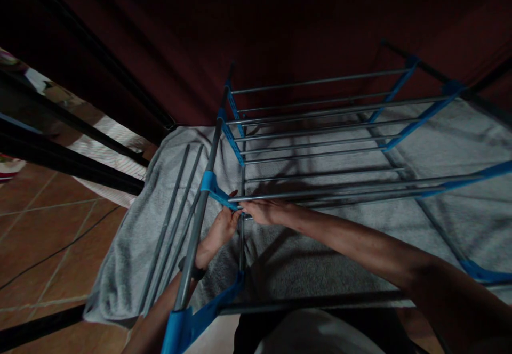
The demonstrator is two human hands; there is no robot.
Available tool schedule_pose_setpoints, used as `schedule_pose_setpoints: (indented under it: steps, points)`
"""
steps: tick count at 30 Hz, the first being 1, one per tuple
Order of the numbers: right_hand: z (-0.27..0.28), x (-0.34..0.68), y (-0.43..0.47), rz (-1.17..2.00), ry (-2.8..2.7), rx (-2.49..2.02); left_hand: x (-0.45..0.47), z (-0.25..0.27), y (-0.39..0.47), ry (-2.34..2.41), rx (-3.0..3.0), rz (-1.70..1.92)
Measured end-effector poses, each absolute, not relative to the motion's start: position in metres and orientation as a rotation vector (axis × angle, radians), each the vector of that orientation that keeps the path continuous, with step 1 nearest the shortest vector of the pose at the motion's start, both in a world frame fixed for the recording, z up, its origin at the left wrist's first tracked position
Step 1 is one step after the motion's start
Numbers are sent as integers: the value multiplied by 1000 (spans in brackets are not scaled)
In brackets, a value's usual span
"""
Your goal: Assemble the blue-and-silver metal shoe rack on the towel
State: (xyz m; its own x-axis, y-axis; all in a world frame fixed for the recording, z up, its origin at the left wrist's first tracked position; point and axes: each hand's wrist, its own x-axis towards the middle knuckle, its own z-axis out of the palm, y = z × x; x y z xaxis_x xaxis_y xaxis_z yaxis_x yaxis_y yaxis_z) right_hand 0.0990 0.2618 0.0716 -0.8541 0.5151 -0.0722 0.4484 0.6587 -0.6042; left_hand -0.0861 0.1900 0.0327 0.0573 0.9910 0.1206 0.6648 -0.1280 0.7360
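Observation:
A metal drying rack with blue plastic brackets lies on a grey towel (296, 252). My left hand (221, 230), wearing a dark wristband, reaches past the side tube (196, 226) and grips the underside of a blue bracket (220, 196). Fingers of my right hand (262, 211) close round a thin grey rod (344, 189) where its end meets that bracket. Both hands nearly touch each other there. The fingertips are partly hidden behind the rod and bracket, so whether the rod end sits fully in its hole cannot be made out.
Several loose grey tubes (170, 220) lie on the towel to the left. Black frame bars (72, 167) cross the left side above a tiled floor (44, 236) with a thin cable. A dark red curtain-like surface (280, 34) stands behind the rack.

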Motion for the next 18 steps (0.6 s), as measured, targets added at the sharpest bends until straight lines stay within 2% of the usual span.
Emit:
schedule_pose_setpoints:
  steps: [7, 11, 14, 18]
  points:
    - [74, 93, 269, 854, -2838, -759, -89, 26, 198, 1616, 1790, 928]
    - [92, 117, 255, 533, -2794, -719, -91, 27, 193, 1522, 1709, 945]
    - [90, 152, 235, 259, -2862, -488, -91, 17, 185, 1489, 1616, 979]
    - [63, 188, 222, 226, -2983, -563, -87, 0, 183, 1524, 1537, 989]
